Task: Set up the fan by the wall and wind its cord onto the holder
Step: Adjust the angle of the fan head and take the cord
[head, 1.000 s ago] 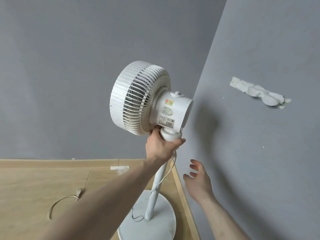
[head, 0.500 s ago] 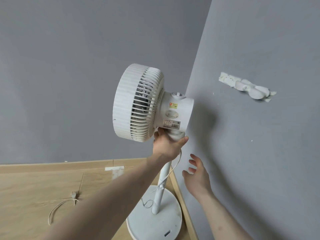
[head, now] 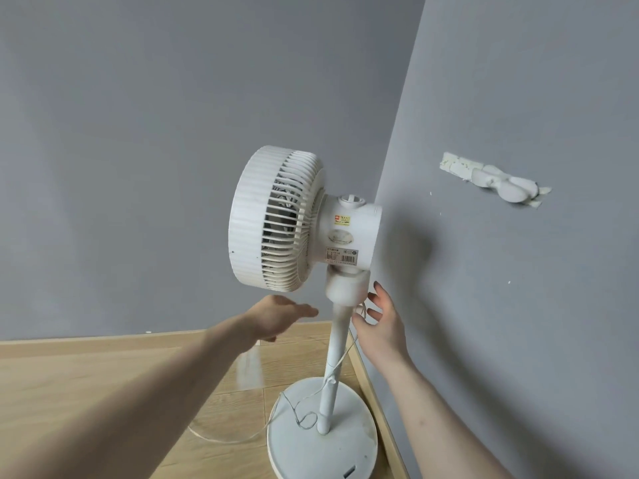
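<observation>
A white pedestal fan (head: pixel 294 219) stands upright in the room's corner on its round base (head: pixel 321 440), its head facing left. The thin white cord (head: pixel 337 366) runs down the pole, loops on the base and trails left over the floor. My left hand (head: pixel 280 318) hovers open just left of the pole, off the fan. Behind the pole, below the neck joint, my right hand (head: pixel 380 321) has its fingers spread at the cord's upper end; whether they touch it is unclear. A white cord holder (head: pixel 501 183) is fixed to the right wall, higher than the fan's neck.
Grey walls (head: pixel 138 133) meet right behind the fan. Wooden floor (head: pixel 103 392) with a light baseboard (head: pixel 375 392) runs along both walls. The fan's back sits close to the right wall.
My left hand has let go of the fan's neck and drawn back to the left. My right hand has risen to the pole under the neck. The fan now stands free.
</observation>
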